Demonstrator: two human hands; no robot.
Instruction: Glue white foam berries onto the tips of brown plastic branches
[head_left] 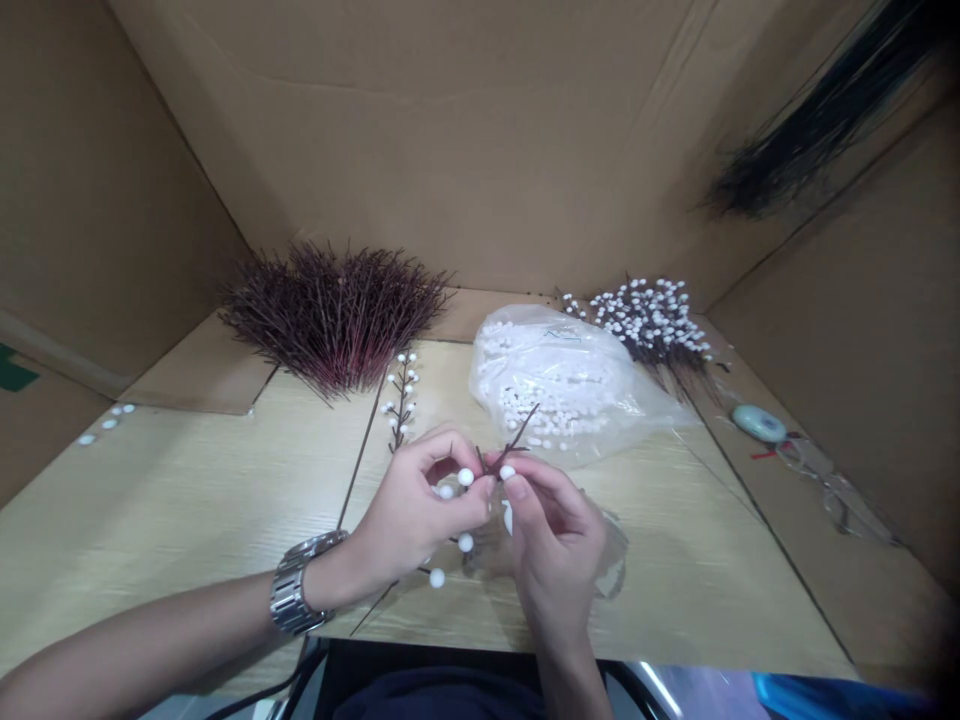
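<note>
Carefully, the left hand (420,505) pinches a brown twig (522,428), the right hand (559,540) a white bead (508,472). Beyond lies a plastic bag (559,375).

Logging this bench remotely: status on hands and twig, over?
Left hand gripping brown twig. Right hand pinching white bead at the twig. More beads by left hand. Plastic bag of beads lies beyond both hands.

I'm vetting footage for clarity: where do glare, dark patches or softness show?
Head view: bright reflections on the plastic bag, pale sheen on the tabletop; far right edge nearly black; the dark bundle at upper right looks soft; the held twig is readable.
</note>
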